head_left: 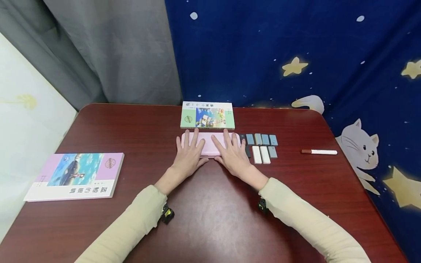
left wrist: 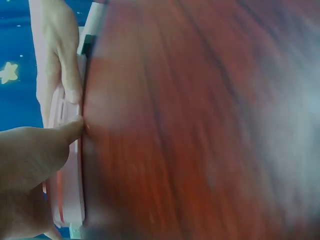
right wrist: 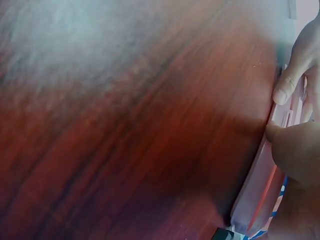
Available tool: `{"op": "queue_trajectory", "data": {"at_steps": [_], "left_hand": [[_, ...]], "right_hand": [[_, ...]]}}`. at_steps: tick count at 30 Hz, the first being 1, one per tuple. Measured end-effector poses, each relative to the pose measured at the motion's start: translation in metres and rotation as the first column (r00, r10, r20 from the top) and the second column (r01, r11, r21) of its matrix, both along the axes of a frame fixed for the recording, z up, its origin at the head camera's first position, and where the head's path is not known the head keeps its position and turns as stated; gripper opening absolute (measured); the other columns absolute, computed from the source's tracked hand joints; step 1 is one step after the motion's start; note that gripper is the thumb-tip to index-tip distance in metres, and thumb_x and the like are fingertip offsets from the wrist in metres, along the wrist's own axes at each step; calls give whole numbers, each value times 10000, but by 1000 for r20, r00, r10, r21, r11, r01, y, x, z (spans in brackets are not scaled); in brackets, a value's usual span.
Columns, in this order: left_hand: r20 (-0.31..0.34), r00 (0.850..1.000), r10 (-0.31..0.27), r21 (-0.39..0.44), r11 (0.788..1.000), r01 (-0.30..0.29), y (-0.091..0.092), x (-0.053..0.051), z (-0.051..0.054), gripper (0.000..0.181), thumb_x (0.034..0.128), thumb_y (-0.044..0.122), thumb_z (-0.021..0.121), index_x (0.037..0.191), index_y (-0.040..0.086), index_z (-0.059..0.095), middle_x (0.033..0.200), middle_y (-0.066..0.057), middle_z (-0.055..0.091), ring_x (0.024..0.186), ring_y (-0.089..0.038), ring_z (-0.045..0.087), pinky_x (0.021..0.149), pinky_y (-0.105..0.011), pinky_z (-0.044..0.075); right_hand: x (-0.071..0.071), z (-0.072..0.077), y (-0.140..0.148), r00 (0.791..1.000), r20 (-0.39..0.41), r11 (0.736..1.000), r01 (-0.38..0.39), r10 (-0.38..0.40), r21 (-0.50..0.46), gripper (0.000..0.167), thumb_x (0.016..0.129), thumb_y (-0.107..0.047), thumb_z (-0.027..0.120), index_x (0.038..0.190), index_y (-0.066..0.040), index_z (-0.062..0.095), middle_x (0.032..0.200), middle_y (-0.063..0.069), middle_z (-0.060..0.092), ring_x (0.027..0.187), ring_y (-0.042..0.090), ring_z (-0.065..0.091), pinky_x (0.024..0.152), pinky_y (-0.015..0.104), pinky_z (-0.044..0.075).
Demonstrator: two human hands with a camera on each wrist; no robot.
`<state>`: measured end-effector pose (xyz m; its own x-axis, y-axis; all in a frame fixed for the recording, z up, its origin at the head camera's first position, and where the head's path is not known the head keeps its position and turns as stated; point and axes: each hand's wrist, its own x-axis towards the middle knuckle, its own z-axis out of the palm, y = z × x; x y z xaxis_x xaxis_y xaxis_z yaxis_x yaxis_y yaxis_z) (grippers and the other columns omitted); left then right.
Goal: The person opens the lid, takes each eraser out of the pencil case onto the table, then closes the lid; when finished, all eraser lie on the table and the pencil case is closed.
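A flat pink case point(head_left: 208, 145) lies closed on the table, its long side facing me. My left hand point(head_left: 188, 155) rests on its left part with the fingers spread, the thumb at the front edge. On the right part lies my right hand point(head_left: 234, 155), fingers likewise spread and thumb near the same edge. In the left wrist view the thumb touches the front side of the pink case point(left wrist: 72, 190). The right wrist view shows both thumbs along the front side of the case point(right wrist: 257, 185).
Beside the case's right end stand two rows of small blue-grey and white blocks point(head_left: 265, 155). A green-covered book point(head_left: 208, 115) lies behind the case. Another book point(head_left: 75, 177) is at the left, and a red-capped white marker point(head_left: 319, 152) at the right of the table point(head_left: 217, 226).
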<state>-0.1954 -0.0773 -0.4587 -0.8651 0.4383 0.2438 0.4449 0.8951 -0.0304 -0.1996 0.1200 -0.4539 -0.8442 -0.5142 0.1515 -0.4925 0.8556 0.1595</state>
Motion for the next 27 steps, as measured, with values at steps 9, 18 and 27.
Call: {"op": "queue_trajectory", "data": {"at_steps": [9,18,27], "left_hand": [[20,1000,-9,-19,1000,10,-4,-4,-3,723,894,488,638,1491,180,371,1555,-190,227,1380,-480,208,1032,-653,286],[50,998,-24,-38,999,26,-6,-4,-1,697,942,455,577,1522,176,310,1552,-188,236,1410,-410,194,1037,-649,281],[60,998,-31,-38,999,33,-7,-3,-1,658,962,437,549,1522,184,313,1556,-178,236,1424,-377,177,1057,-648,251]], "right_hand": [[-1,-1,1,999,18,999,-40,40,-13,689,974,-441,533,1548,-201,238,1581,174,151,1401,434,200,956,733,304],[-2,-2,-1,996,80,999,-25,28,-30,663,998,-398,499,1556,-205,198,1591,165,106,1414,435,147,901,716,378],[-1,-3,-2,996,90,1000,-13,11,27,652,1017,-388,451,1563,-193,154,1595,168,67,1419,436,114,923,717,359]]}}
